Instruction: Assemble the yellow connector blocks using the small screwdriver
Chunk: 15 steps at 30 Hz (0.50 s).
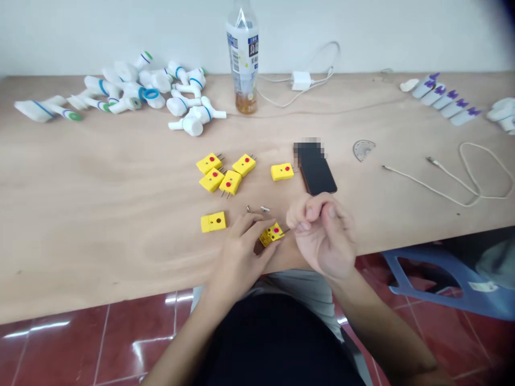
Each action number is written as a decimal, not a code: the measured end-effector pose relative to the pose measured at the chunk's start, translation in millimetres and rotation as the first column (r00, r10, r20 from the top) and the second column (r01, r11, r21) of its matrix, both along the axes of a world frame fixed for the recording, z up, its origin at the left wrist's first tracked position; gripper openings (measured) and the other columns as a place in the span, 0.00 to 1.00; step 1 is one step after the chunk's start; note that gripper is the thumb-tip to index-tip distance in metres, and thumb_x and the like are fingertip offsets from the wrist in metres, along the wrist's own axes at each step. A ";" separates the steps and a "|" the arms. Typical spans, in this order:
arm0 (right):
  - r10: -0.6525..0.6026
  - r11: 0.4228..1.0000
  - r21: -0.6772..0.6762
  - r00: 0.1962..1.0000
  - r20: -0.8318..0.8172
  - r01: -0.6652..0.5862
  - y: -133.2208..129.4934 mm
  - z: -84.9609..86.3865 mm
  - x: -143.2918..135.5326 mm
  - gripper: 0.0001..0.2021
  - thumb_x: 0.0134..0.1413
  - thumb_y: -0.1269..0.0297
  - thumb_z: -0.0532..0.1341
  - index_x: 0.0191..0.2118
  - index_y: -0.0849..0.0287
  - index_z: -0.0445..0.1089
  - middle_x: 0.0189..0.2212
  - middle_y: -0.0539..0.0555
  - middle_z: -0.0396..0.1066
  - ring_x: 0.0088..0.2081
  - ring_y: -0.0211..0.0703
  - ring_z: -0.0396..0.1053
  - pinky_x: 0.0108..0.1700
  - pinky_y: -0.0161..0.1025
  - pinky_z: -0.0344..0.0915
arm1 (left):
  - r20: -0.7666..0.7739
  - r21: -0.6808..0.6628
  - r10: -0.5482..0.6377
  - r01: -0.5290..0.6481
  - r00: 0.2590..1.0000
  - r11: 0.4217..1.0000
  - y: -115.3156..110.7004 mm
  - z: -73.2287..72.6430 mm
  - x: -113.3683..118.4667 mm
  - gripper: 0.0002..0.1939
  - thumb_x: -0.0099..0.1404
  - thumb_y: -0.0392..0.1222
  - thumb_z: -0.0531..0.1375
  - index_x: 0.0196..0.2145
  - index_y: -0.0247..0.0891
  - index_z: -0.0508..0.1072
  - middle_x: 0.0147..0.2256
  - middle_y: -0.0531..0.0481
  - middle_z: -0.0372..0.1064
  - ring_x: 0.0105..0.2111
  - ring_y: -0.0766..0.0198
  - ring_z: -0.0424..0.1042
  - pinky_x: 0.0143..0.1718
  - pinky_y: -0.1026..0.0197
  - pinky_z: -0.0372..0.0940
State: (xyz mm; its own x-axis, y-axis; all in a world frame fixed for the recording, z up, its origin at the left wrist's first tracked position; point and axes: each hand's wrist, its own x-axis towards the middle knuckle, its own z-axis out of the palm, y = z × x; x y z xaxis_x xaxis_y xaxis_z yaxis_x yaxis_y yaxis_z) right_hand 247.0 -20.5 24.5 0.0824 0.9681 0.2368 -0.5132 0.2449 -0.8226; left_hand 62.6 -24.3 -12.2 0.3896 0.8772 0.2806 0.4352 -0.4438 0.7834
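Observation:
My left hand rests at the table's front edge, with thumb and fingers closed around an opened yellow plug. A red dot and dark holes show on the plug's face, and a metal pin points right. My right hand is raised just right of it, palm up, fingers curled and thumb against the forefinger; anything in that pinch is too small to make out. Left of my left hand lies a yellow plug cover. Beyond my fingertips are a small metal screw and a small whitish piece.
Several yellow plugs lie grouped ahead, and a single yellow plug sits beside a black phone. Farther back are white plastic parts, a bottle and a charger. A white cable and protractor lie right.

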 end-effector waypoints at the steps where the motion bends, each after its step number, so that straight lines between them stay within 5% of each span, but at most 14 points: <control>1: 0.002 1.000 0.001 1.000 0.004 -0.002 -0.2 -1.6 -0.4 0.15 0.81 0.55 0.62 0.39 0.54 0.77 0.28 0.49 0.62 0.30 0.41 0.60 0.35 0.42 0.59 | -0.002 -0.003 0.001 -0.001 1.000 1.000 0.0 0.1 0.0 0.14 0.78 0.38 0.71 0.59 0.43 0.81 0.57 0.40 0.80 0.60 0.47 0.81 0.63 0.41 0.80; 15: -0.037 0.999 0.034 0.997 0.067 0.035 -1.6 -2.8 -4.3 0.14 0.81 0.54 0.63 0.39 0.51 0.76 0.28 0.48 0.61 0.29 0.43 0.59 0.36 0.44 0.61 | 0.004 0.011 0.000 0.000 1.000 1.000 -0.4 -1.7 -0.4 0.14 0.77 0.37 0.71 0.59 0.41 0.81 0.56 0.40 0.80 0.59 0.48 0.81 0.62 0.42 0.80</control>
State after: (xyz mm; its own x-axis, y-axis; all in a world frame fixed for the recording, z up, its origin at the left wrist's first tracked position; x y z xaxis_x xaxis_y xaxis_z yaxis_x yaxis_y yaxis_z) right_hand 242.6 -22.1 21.7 0.0998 0.9565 0.2742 -0.4474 0.2892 -0.8463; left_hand 62.2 -24.7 -13.9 0.3888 0.8738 0.2921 0.4317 -0.4528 0.7801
